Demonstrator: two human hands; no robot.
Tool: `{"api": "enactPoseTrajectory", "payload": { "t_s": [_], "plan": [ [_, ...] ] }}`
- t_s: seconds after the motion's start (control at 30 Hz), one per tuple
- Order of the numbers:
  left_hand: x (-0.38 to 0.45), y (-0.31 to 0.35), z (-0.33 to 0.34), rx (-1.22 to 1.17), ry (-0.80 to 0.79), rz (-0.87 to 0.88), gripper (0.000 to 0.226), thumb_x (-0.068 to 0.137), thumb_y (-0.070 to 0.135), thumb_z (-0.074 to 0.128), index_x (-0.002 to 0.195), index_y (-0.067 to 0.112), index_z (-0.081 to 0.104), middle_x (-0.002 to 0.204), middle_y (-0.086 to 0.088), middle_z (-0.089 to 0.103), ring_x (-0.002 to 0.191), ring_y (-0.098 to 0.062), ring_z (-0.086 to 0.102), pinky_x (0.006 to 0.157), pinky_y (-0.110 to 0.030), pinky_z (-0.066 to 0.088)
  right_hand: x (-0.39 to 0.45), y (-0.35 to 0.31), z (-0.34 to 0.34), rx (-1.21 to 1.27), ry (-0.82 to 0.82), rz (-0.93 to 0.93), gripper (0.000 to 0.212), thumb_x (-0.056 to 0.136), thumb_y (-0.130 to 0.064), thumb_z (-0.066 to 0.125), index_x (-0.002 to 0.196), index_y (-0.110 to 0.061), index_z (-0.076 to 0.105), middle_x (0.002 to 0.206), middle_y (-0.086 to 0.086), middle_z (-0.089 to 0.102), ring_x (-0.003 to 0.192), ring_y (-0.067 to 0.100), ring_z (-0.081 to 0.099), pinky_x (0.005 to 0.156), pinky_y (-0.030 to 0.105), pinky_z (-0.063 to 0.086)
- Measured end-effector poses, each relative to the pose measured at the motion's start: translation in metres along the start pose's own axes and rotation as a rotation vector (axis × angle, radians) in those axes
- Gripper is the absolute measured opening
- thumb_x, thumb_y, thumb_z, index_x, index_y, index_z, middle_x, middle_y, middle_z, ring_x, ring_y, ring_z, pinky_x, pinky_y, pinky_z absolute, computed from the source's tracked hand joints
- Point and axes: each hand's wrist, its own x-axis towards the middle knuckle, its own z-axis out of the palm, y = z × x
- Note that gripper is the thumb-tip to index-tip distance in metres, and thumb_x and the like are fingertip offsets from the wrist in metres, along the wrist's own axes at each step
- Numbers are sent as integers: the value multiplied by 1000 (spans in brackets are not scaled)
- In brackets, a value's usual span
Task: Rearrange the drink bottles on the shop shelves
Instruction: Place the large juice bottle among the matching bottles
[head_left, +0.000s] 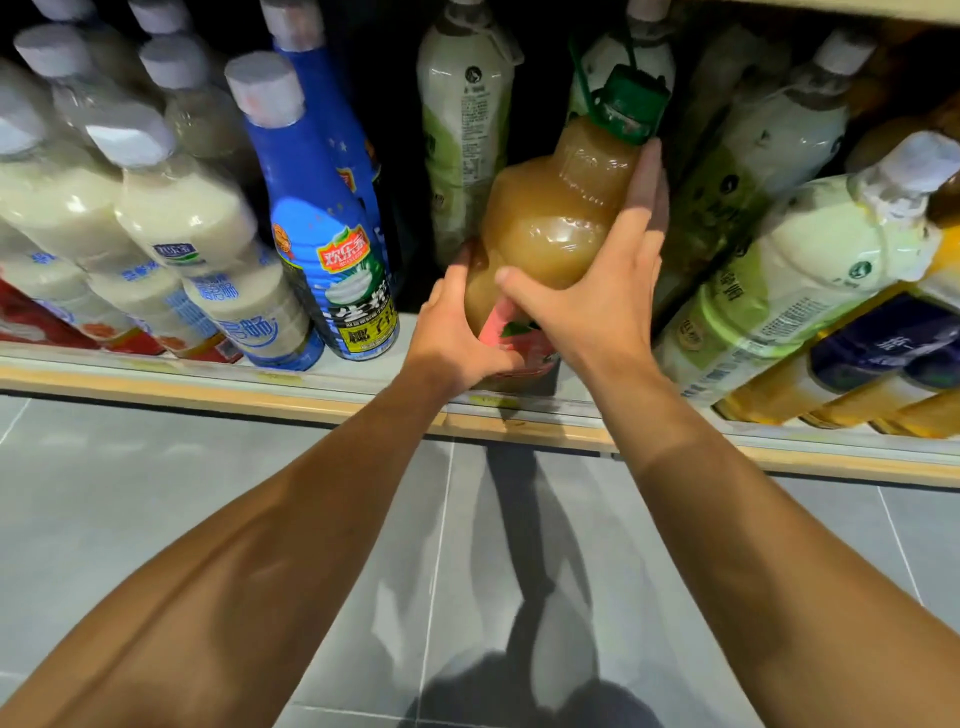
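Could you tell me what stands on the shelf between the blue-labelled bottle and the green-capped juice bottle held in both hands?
In the head view, a pale bottle with a light green label stands further back between the blue bottle and the juice bottle; the shelf front there is bare.

Grey tiled floor (218, 483) w/ shadows below, beside wood-edged ledge.

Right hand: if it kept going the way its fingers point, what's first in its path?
Probably the green cap of the juice bottle that the right hand grips; beyond that, a pale bottle, depth unclear.

Two bare forearms, no sleeves, unadorned fingers (647, 171)
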Motion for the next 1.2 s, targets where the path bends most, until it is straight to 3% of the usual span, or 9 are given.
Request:
{"api": "enactPoseTrajectory", "payload": {
  "t_s": [0.1,0.23,0.33,0.5,0.6,0.7,0.9,1.1,1.2],
  "plan": [
    [1,4,2,34,11,0,114,38,53,80,138,24,35,119,-1,49,111,-27,54,94,-47,50,0,3,8,-61,53,-50,123,57,-52,82,155,-27,13,161,8,9,125,19,34,99,20,30],
    [3,7,12,32,62,24,92,51,52,87,123,17,42,108,-3,44,104,-28,52,92,-46,50,13,-2,9,-192,18,3,97,61,-66,74,143,-28,38,153,13,27,127,30,39,99,32,42],
    [1,7,19,-13,92,79,110,50,57,90,140,21,37,110,0,42,107,-23,51,95,-40,49,19,2,0,-156,47,31,91,70,-53,79,145,-16,43,149,20,33,132,30,41,103,33,38],
    [3,6,18,-17,93,141,128,52,44,96,155,32,22,117,4,43,116,-18,47,103,-38,44,24,16,2,22,209,-49,109,62,-48,81,154,-29,27,163,10,12,140,7,24,114,26,32],
    [-1,0,23,-65,108,157,130,50,43,98,156,29,24,119,1,44,115,-15,48,103,-38,45,26,17,0,31,199,-36,105,61,-49,82,152,-27,33,159,12,26,136,14,39,111,21,36],
    [-1,-8,25,-65,98,149,134,48,42,98,156,22,22,121,-2,42,110,-11,48,101,-35,46,23,15,-1,30,190,-35,102,63,-45,82,151,-21,36,153,16,35,137,20,41,113,33,36],
    [10,-13,24,-86,28,61,130,39,51,90,152,25,31,110,1,42,94,14,44,85,-7,43,37,37,11,56,204,128,98,52,-69,74,136,-24,54,134,8,59,117,19,59,96,30,52],
    [13,-10,27,-66,11,1,112,50,34,99,144,28,39,112,-2,41,97,-8,50,81,-13,45,38,37,4,61,253,93,108,55,-60,78,150,-36,31,142,3,52,126,19,54,101,33,49],
    [9,-6,26,-55,8,-10,99,52,32,98,135,25,45,113,-3,41,98,-13,50,88,-25,50,36,34,2,131,226,154,90,53,-60,75,134,-25,54,122,2,63,110,21,61,94,34,52]
  ]
}}
